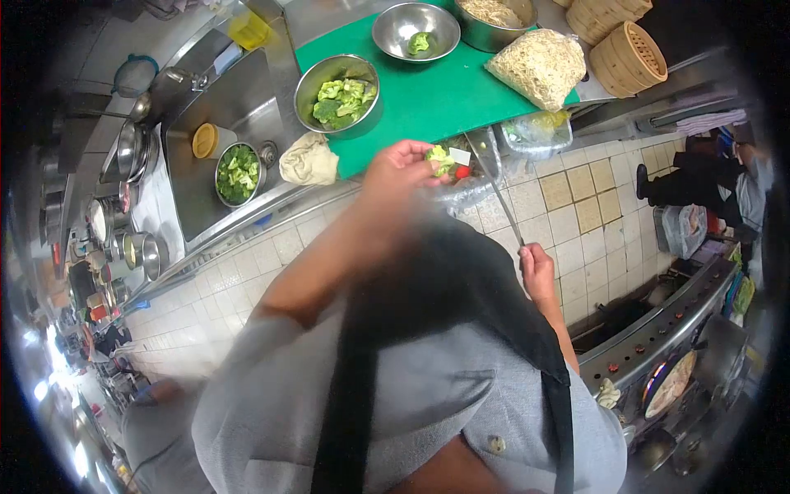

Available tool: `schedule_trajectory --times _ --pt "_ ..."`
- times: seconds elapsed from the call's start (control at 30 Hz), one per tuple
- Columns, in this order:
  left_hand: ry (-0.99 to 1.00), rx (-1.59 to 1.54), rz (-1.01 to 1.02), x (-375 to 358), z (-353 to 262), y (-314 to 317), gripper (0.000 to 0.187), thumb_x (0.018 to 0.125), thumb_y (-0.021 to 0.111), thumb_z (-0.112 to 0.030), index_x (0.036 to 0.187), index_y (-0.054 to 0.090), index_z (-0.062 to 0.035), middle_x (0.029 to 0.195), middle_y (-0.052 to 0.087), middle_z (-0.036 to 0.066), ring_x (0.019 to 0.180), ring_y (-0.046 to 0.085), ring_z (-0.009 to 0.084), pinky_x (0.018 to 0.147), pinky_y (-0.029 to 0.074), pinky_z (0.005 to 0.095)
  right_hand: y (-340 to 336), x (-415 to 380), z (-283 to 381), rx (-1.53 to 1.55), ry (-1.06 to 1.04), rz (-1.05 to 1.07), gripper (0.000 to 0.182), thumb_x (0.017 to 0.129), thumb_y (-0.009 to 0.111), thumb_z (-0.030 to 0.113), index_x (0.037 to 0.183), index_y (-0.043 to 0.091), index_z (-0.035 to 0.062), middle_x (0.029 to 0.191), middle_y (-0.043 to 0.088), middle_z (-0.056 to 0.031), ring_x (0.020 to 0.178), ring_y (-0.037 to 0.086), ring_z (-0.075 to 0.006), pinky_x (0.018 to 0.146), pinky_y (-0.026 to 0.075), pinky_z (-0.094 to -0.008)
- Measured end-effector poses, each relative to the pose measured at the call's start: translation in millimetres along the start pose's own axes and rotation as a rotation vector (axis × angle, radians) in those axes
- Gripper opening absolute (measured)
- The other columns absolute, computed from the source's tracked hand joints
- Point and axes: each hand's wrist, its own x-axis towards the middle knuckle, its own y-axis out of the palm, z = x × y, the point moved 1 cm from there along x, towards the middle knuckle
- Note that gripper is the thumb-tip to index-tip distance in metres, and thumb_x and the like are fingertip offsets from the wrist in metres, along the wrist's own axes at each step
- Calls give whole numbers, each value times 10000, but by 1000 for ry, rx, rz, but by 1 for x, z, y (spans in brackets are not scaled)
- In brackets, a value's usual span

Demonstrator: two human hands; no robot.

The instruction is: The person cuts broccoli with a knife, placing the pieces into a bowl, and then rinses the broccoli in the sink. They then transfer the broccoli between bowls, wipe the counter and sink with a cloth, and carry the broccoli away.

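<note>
My left hand (401, 169) pinches a small broccoli piece (440, 160) just past the near edge of the green cutting board (420, 103). My right hand (537, 267) is wrapped round the handle of a knife, whose long blade (504, 202) points up and away toward the board. Below the broccoli piece sits a plastic-lined bin (469, 195) with scraps in it. On the board, a deep steel bowl (299, 100) holds many broccoli florets (344, 103). Farther back, a shallower steel bowl (391, 37) has one floret (419, 43) in it.
A bag of noodle-like strands (539, 67) and bamboo steamers (625, 62) are at the back right. At left, a sink (197, 185) holds a bowl of greens (239, 174). A beige cloth (309, 159) lies beside the board. Another person (699, 177) is at far right.
</note>
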Motion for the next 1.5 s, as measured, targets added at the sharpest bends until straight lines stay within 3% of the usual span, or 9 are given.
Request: schedule_trajectory --times 0.43,0.53,0.67,0.73,1.0,1.2,1.3,1.37,1.5 --pt "461 215 -190 110 -110 -31 479 839 727 -153 1199 519 84 1061 653 147 801 678 185 703 563 275 -10 12 11 253 68 -53 292 1000 505 262 837 576 30 565 485 10 497 425 -72 465 349 -263" --pt "680 711 -446 111 -142 -61 503 816 755 -243 1181 583 58 1057 673 128 826 673 169 753 539 277 -13 9 12 287 57 -72 272 998 509 241 840 572 30 577 475 28 497 408 -60 460 337 -246" --pt "473 698 -414 93 -149 -114 416 792 751 -312 1086 684 -25 985 711 113 850 666 169 770 521 317 -15 0 2 371 118 -86 275 1002 507 246 838 571 36 588 458 43 496 385 -45 452 320 -232" --pt "347 1128 -367 96 -131 -136 339 804 711 -295 1076 701 -94 1006 710 107 898 675 223 789 525 345 -12 -2 -6 368 130 -80 280 1002 509 252 836 570 35 586 458 44 496 386 -45 452 320 -231" --pt "55 1691 -344 115 -83 -136 240 833 642 -225 1060 711 -186 1120 665 103 1035 627 297 910 501 424 -10 25 26 244 51 -9 294 1001 514 260 832 565 26 566 460 32 492 404 -57 455 336 -241" --pt "231 1337 -477 91 -87 -129 286 859 626 -267 1086 664 -98 1105 661 125 1036 628 289 881 492 419 -12 33 32 322 37 -27 294 1003 512 262 833 556 27 565 463 29 487 402 -58 451 342 -245" --pt "497 980 -519 81 -82 -125 234 901 633 -247 1015 607 -44 1063 654 175 962 660 302 836 544 388 -12 31 41 363 25 -23 290 1004 511 264 831 554 35 567 466 31 488 401 -53 448 332 -236" --pt "387 90 -339 70 -83 -112 270 937 606 -238 1090 531 -28 1050 645 181 950 665 298 805 565 384 -10 31 45 389 42 -14 287 1005 510 268 832 556 43 568 465 37 488 398 -48 445 323 -228" --pt "435 -309 -66 56 -76 -86 240 965 561 -203 1128 497 -39 1034 629 151 909 662 305 779 579 390 -5 36 48 372 31 -4 287 1003 513 268 829 558 45 568 463 44 487 396 -44 445 321 -225"
